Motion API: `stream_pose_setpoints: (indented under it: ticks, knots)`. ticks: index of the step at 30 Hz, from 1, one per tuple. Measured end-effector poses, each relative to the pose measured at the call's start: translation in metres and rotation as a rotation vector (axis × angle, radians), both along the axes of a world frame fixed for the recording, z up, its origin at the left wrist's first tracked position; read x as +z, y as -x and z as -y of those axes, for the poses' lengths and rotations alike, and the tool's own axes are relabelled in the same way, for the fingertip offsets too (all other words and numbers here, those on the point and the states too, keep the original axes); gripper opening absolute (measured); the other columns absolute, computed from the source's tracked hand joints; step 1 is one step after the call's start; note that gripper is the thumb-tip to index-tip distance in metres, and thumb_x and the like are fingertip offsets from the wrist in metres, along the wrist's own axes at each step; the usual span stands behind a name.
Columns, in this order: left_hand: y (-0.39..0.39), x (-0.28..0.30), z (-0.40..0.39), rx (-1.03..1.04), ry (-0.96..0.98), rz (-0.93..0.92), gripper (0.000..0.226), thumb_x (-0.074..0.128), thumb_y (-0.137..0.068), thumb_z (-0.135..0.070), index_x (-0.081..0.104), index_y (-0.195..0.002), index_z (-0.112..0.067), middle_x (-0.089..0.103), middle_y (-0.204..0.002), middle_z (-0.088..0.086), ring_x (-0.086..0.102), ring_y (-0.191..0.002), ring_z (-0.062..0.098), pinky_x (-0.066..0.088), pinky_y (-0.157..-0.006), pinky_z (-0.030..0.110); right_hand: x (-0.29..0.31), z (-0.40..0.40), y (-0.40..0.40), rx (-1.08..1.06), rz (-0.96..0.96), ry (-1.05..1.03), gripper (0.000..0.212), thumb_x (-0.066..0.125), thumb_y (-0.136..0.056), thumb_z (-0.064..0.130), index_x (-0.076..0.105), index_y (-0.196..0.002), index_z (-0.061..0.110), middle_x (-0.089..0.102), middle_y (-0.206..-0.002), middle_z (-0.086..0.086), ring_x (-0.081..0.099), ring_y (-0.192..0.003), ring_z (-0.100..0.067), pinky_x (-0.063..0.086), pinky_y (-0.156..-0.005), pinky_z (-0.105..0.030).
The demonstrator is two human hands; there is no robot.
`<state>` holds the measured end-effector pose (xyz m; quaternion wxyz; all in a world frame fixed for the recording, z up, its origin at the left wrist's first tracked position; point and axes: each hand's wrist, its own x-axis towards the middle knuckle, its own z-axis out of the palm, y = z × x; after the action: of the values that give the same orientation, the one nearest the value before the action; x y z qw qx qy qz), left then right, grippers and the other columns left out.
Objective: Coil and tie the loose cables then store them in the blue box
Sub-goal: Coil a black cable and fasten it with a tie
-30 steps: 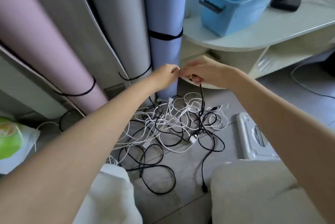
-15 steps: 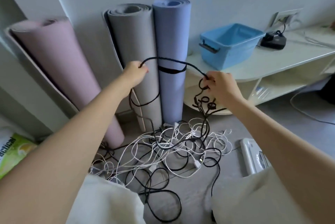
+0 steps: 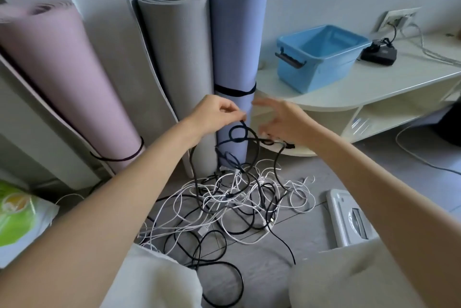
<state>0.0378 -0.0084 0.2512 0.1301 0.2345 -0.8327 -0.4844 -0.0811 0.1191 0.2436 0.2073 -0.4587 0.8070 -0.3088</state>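
A tangle of black and white cables [image 3: 237, 198] lies on the grey floor in front of my knees. My left hand [image 3: 214, 115] pinches a black cable [image 3: 239, 133] that loops just below its fingers and hangs down into the pile. My right hand [image 3: 279, 120] is blurred, fingers spread, beside that loop, with the cable's black end running under its palm; whether it holds it is unclear. The blue box [image 3: 321, 55] stands empty on the low white table [image 3: 374, 88] at the right.
Three rolled mats, pink [image 3: 64, 83], grey [image 3: 177, 58] and blue-violet [image 3: 237, 40], lean on the wall behind the pile. A white scale [image 3: 349, 218] lies on the floor at right. A black charger [image 3: 379, 53] sits on the table. A green packet [image 3: 17, 218] lies at left.
My hands came back together after stretching the black cable wide apart. The right hand has opened its fingers, and the cable now forms a small loop under the left hand.
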Motion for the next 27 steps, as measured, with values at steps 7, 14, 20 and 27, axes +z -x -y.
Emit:
stream_pose_setpoints:
  ticks: [7, 14, 20, 27]
  knots:
    - [-0.003, 0.03, -0.008, -0.087, -0.072, -0.276, 0.017, 0.063, -0.086, -0.007, 0.066, -0.074, -0.018, 0.066, -0.066, -0.014, 0.057, -0.065, -0.008, 0.04, -0.068, 0.005, -0.002, 0.0, -0.015, 0.169, 0.627, -0.128, 0.019, 0.04, -0.099, 0.016, 0.057, -0.106, 0.012, 0.063, -0.059, 0.002, 0.033, -0.03, -0.007, 0.019, -0.033, -0.015]
    - [-0.021, 0.021, 0.009, -0.002, -0.065, -0.057, 0.022, 0.044, -0.098, -0.019, 0.061, -0.089, -0.03, 0.064, -0.066, -0.014, 0.055, -0.064, 0.0, 0.036, -0.059, 0.013, 0.024, -0.006, -0.01, 0.141, 1.004, 0.207, 0.031, 0.037, -0.098, 0.024, 0.056, -0.116, 0.008, 0.067, -0.107, -0.004, 0.027, -0.04, -0.004, 0.016, -0.035, -0.012]
    - [-0.014, -0.003, 0.0, -0.147, -0.056, 0.229, 0.015, 0.052, -0.093, -0.008, 0.059, -0.086, -0.019, 0.063, -0.07, 0.003, 0.058, -0.062, 0.011, 0.05, -0.056, 0.019, 0.003, -0.006, -0.019, 0.101, 0.626, -0.107, 0.01, 0.055, -0.09, 0.004, 0.064, -0.092, 0.001, 0.063, -0.074, -0.007, 0.045, -0.042, -0.007, 0.036, -0.038, -0.014]
    - [-0.001, -0.009, -0.006, -0.209, 0.403, 0.379, 0.03, 0.065, -0.084, -0.035, 0.048, -0.063, -0.02, 0.049, -0.072, 0.002, 0.044, -0.072, 0.021, 0.031, -0.06, 0.029, 0.003, -0.002, -0.013, -0.089, -0.251, -0.137, 0.009, 0.072, -0.076, 0.018, 0.069, -0.083, 0.014, 0.061, -0.075, -0.006, 0.054, -0.066, -0.02, 0.042, -0.059, -0.023]
